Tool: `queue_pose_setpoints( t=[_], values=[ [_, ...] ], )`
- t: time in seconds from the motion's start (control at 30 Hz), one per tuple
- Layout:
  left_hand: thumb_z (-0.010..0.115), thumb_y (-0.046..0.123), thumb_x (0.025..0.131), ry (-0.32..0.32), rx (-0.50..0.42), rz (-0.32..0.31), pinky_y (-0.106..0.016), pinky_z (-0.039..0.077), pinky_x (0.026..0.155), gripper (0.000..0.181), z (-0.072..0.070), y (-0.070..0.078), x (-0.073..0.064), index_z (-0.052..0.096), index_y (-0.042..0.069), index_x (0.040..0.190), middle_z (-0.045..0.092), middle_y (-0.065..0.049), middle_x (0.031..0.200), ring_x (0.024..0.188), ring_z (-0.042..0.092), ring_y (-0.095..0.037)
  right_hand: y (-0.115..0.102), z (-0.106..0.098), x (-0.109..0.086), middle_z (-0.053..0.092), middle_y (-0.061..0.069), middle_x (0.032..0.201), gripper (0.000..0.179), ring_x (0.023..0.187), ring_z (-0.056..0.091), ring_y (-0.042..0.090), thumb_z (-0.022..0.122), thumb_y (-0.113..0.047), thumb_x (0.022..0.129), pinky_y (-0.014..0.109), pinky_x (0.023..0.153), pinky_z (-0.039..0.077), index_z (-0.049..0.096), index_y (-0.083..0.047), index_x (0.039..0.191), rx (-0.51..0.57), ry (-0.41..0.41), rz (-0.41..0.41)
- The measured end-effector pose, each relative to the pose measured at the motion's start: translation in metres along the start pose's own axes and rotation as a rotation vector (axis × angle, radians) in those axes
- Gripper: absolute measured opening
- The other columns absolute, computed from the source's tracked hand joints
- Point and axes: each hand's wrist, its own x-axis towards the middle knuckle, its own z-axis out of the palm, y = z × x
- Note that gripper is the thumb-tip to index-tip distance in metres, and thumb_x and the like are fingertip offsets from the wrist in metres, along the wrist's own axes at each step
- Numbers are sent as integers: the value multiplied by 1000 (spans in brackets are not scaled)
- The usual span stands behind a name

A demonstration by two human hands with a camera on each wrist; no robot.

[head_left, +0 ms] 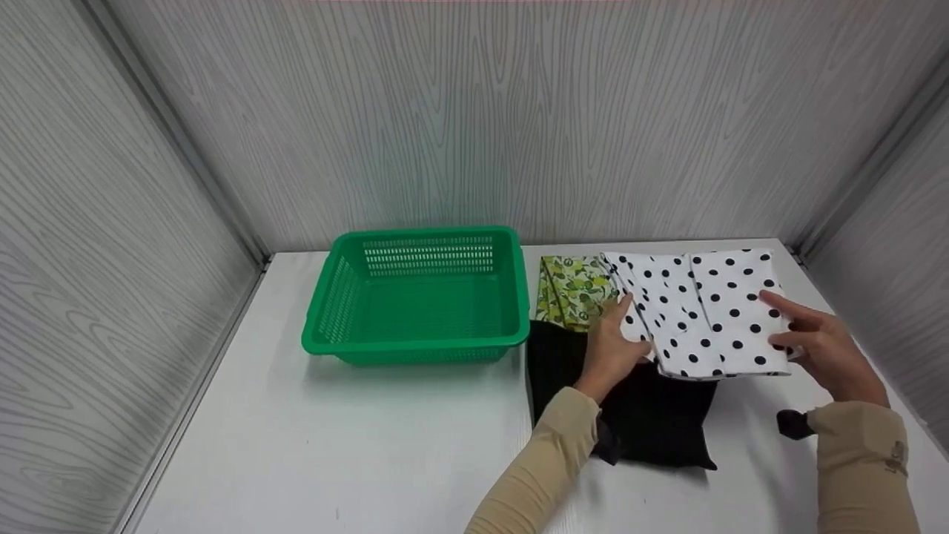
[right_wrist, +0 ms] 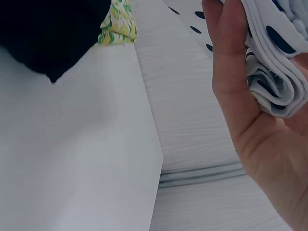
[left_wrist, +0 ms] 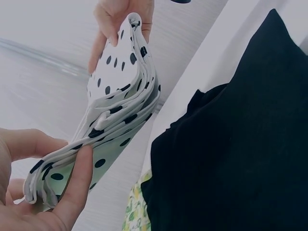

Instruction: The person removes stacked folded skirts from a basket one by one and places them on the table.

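The fingers [left_wrist: 79, 180] of the left hand [head_left: 612, 348] are curled round the near left edge of a folded white cloth with black dots [head_left: 704, 311], thumb on one face and fingers on the other, clamping several stacked layers. The fingers [right_wrist: 231, 57] of the right hand [head_left: 823, 345] pinch the opposite edge of the same cloth, the folded layers lying bunched against the palm in the right wrist view. The dotted cloth is thus held between both hands, raised above the surface [head_left: 371, 445] at its right rear part, roughly level and tilted slightly toward the person. Directly below and in front of it lies a black cloth [head_left: 652, 423], flat on the surface, its near edge reaching toward the left forearm. Just behind the black cloth, and partly covered by the dotted cloth, lies a folded green and yellow patterned cloth [head_left: 571, 289]. To the left of these cloths stands a green plastic basket [head_left: 419, 348] with slotted walls, just beside the patterned cloth; whether the two touch cannot be told. Both forearms wear beige sleeves [head_left: 549, 460], each with a dark strap at the wrist. Grey wood-grain panels [head_left: 474, 119] enclose the surface at the rear and on both sides.
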Motion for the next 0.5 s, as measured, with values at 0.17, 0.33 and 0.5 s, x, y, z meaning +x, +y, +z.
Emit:
queue_pose_setpoints(
  t=[0.17, 0.33, 0.5],
  values=[
    [67, -21, 80, -37, 15, -24, -31, 58, 57, 82, 11, 0, -4, 48, 11, 152, 30, -14, 162, 54, 63, -23, 0, -13, -9, 52, -18, 126, 67, 104, 60, 1, 59, 15, 92, 24, 79, 55, 57, -24, 147, -80, 39, 38],
    [67, -19, 80, -88, 75, -9, -23, 52, 52, 80, 20, -2, -10, 48, 11, 152, 34, -12, 161, 54, 63, -22, 3, -23, -22, 50, -15, 132, 66, 104, 60, 0, 61, 14, 91, 23, 79, 56, 60, -25, 144, -56, 79, 55],
    [71, -12, 80, -114, 177, 39, -18, 41, 52, 76, 23, -4, -13, 51, 9, 150, 40, -10, 158, 52, 48, -8, 6, -32, -29, 36, -7, 158, 68, 105, 57, -5, 60, 15, 92, 22, 80, 55, 57, -26, 146, -40, 101, 66]
  ],
)
